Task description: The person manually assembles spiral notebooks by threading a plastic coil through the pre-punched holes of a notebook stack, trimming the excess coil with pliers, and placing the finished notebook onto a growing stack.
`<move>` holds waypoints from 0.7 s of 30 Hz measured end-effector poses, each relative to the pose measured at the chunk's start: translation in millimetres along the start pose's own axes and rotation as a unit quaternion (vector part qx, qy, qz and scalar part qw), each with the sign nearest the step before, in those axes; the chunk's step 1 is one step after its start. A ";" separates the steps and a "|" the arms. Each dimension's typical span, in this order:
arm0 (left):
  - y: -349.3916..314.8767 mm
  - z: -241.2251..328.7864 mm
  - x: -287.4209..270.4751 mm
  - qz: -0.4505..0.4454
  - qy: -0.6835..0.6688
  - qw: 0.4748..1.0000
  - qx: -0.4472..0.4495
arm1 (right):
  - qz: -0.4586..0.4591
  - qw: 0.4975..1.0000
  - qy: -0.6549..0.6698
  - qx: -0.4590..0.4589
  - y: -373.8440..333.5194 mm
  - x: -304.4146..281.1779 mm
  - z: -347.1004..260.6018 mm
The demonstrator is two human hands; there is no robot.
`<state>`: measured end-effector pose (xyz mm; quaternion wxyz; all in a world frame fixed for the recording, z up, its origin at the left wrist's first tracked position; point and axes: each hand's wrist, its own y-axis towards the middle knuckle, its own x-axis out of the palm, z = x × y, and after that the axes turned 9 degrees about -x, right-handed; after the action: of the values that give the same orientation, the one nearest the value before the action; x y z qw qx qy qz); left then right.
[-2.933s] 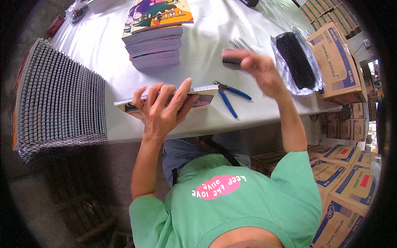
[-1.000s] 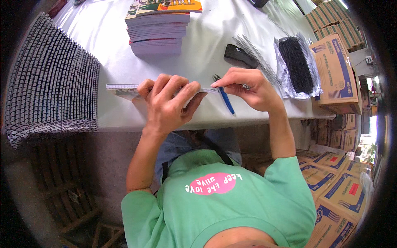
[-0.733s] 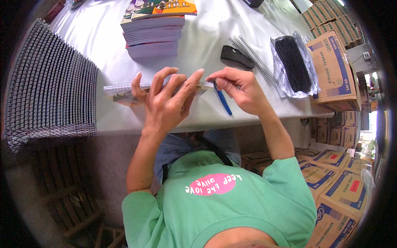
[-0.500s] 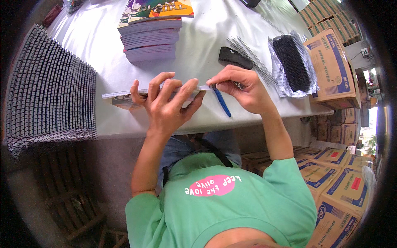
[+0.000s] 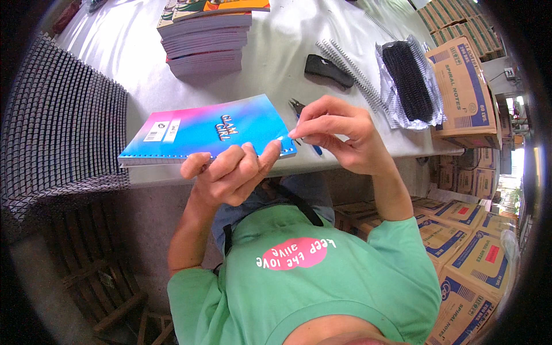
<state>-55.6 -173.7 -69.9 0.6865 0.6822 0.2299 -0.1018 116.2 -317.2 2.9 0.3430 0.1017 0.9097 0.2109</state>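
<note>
A notebook [image 5: 195, 129] with a blue and pink cover is tilted up above the table's near edge. Punched holes run along its near long side. My left hand [image 5: 227, 175] grips that side near its right end, fingertips on the cover, thumb side hidden. At the right corner, thumb and forefinger of my right hand [image 5: 351, 138] are pinched together; anything between them is too small to make out. Pliers [image 5: 297, 107] with blue handles lie on the table, partly behind the right hand and the notebook.
Stacked notebooks [image 5: 204, 49] stand at the back. Rows of black spiral bindings [image 5: 69, 123] rise at left. A black case [image 5: 328, 70], silver coils [image 5: 352, 73] and bagged black coils [image 5: 406, 80] lie at right, beside a carton [image 5: 460, 89]. More cartons [image 5: 477, 264] sit below right.
The notebook has turned from edge-on to cover-up. My left hand has rolled over and moved nearer me along with it. My right hand stays by its right end, slightly lower.
</note>
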 end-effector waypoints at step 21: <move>13.9 -0.1 18.8 -0.076 0.009 0.979 -0.190 | -0.015 0.968 -0.251 -0.008 -2.4 16.8 5.4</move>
<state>-32.9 -169.6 -66.1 0.7918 0.5209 0.3021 -0.1020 107.2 -312.2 -11.7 0.5638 0.1352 0.7943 0.1813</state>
